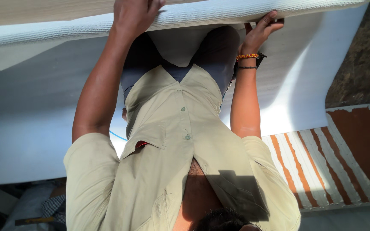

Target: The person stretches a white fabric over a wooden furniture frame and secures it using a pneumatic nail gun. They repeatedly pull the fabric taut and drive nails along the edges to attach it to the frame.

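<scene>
two hands grip the same thick white mattress (202, 15) along its long edge at the top of the view. the left hand (134, 15) lies over the quilted border with its fingers curled down onto the fabric, closed on the edge; the fingertips themselves are partly cut off by the frame. the right hand (260, 32) holds the edge from the side, fingers bent and close together, hooked under the border, with the thumb beside them. on that wrist sit an orange beaded bracelet (247, 56) and a thin dark band (247, 67) just next to it. both arms reach out straight from a pale khaki shirt (172, 141) with short sleeves and buttons, above grey trousers (219, 51). the mattress's smooth white face (35, 128) fills the left and middle of the view, part in shade, part in bright sun. to the right, a floor with orange and white stripes (322, 167) shows, and a rough brown surface (362, 55) beyond it.
</scene>
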